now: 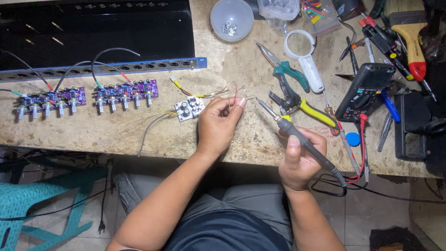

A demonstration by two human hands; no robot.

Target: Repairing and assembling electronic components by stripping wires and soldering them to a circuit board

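The left hand (pixel 219 122) is over the bench (pixel 116 130). Its fingers are pinched shut on some thin wires (pixel 237 95). The wires stick up past the fingertips, and one is red. More thin wires run from the hand to a small white board (pixel 189 108) that lies on the bench just beside the hand.

The right hand (pixel 299 160) is closed around the grey grip of a soldering iron (pixel 297 135). The iron slants up and to the left. Its metal tip is near the ends of the thin wires, but I cannot tell if it touches them. A black cord hangs from the back of the iron, down past the bench edge.

Two purple boards (pixel 86 95) with rows of knobs lie on the left side of the bench. Behind them is a long blue rail (pixel 139 67) with holes. A clear bowl (pixel 231 18) with small nuts sits at the back. A magnifying glass (pixel 304 56), green pliers (pixel 288 74), yellow cutters (pixel 306 107) and a black meter (pixel 364 90) lie to the right, near the soldering iron.
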